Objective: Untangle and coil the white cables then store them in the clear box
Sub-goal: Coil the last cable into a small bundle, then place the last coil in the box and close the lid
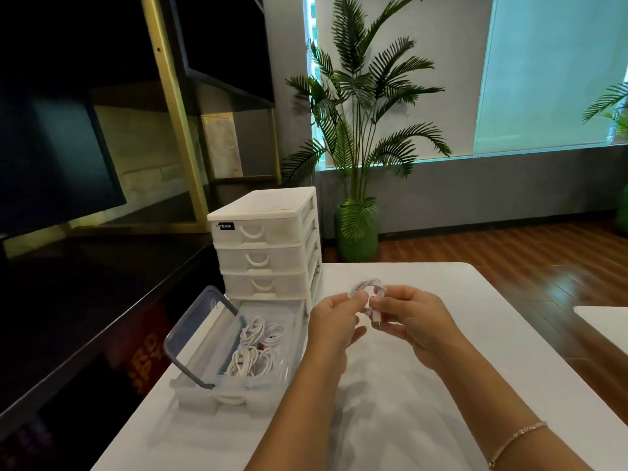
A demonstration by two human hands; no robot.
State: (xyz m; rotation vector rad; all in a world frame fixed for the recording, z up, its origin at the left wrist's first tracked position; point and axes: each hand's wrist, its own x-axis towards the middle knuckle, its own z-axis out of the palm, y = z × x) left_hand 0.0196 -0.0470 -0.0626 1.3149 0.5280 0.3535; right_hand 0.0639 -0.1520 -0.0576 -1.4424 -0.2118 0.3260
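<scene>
Both hands, left hand [334, 317] and right hand [413, 317], pinch a white cable [368, 287] above the table [441, 385].

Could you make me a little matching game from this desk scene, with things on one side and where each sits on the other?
Things:
1. white cable
2. coiled cables
3. drawer unit
4. potted palm

Places:
A. on the floor by the window
B. inside the clear box
C. held between both hands
D. on the table behind the clear box

Pairs: 1-C, 2-B, 3-D, 4-A
</scene>
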